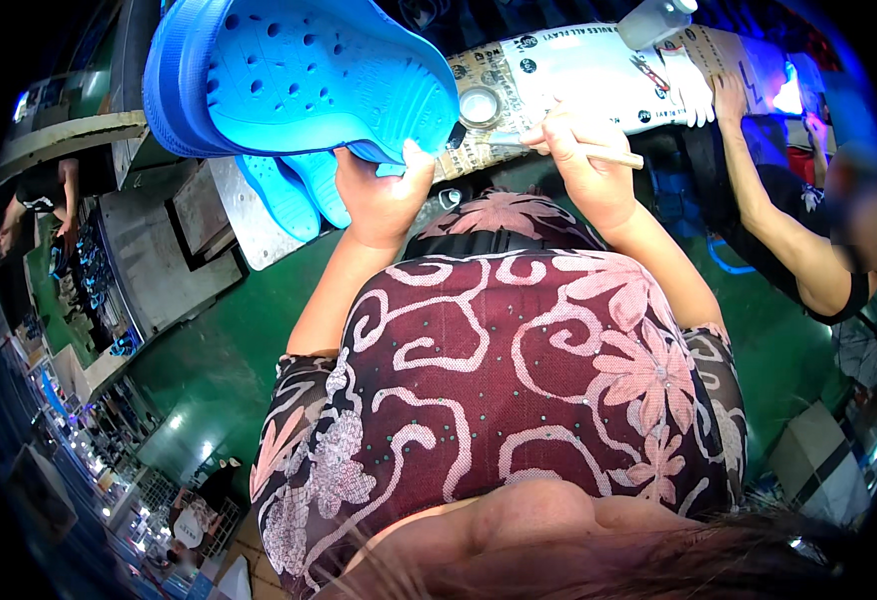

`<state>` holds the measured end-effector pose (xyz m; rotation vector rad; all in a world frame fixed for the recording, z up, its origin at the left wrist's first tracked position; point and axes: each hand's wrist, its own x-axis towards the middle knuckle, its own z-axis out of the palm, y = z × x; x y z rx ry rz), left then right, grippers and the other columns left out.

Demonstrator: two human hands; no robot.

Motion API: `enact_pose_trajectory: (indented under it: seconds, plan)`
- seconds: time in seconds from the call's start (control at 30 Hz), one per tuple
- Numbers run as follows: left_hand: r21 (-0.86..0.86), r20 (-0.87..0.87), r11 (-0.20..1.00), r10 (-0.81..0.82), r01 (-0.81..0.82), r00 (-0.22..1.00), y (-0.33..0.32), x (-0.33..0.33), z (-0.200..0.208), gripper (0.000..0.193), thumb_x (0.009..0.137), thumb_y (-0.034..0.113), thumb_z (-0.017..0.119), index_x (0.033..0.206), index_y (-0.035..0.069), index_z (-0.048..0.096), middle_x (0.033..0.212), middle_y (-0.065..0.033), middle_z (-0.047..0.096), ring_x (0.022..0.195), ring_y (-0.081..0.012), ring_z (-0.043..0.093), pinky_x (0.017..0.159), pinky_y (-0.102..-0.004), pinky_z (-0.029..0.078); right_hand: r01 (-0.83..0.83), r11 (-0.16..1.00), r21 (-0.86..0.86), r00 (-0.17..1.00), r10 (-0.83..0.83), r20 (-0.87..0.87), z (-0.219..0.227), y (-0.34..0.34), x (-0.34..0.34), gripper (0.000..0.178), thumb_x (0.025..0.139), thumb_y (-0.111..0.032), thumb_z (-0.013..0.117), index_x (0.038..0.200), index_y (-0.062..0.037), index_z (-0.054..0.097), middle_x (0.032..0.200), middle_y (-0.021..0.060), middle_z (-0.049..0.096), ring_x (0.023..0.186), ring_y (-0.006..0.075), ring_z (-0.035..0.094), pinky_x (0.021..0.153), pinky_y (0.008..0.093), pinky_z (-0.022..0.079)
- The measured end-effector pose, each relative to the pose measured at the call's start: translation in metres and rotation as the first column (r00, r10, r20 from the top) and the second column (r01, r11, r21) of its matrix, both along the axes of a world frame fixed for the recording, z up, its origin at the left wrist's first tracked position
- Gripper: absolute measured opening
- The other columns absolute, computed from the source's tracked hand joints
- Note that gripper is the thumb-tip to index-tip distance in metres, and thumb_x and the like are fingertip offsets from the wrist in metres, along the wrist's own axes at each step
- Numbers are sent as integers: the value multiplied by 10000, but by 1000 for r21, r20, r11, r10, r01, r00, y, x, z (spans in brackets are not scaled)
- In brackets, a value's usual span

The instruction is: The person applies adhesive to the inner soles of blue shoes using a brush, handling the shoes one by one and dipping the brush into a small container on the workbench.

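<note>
My left hand (384, 195) grips the heel end of a bright blue perforated clog (299, 75), held up sole-side out in front of me. My right hand (584, 160) pinches a thin wooden-handled brush (614, 156), its tip pointing left toward the clog's edge. Just beyond the two hands a small round open tin (480, 104) sits on the paper-covered work table (599, 70). More blue clog parts (294, 190) hang below the one I hold.
A white plastic bottle (654, 20) stands on the table. A co-worker's arm (774, 215) reaches onto the table from the right. Grey metal machine surfaces (164, 250) and a green floor (229, 360) lie at my left, with another person (44, 200) far left.
</note>
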<state>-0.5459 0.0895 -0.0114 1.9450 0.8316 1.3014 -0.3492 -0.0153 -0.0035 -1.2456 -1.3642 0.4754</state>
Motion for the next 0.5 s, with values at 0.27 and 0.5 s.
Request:
enact_pose_trajectory:
  seconds: [0.27, 0.5]
  plan:
    - [0, 12, 1000, -22, 22, 1000, -3, 0, 4, 555, 687, 39, 630, 1166, -70, 370, 1020, -181, 570, 902, -233, 596, 802, -315, 466, 28, 999, 46, 995, -32, 96, -3, -6, 3, 194, 859, -122, 532, 741, -24, 651, 691, 57, 613, 658, 179, 548, 708, 301, 410]
    - [-151, 32, 984, -87, 91, 996, 3, -3, 23, 585, 743, 30, 614, 1230, -33, 296, 1129, -146, 488, 976, -233, 539, 883, -330, 415, 193, 969, -158, 938, -229, -262, -29, -39, 21, 238, 903, -135, 482, 786, 38, 596, 744, 88, 603, 667, 139, 568, 628, 252, 452]
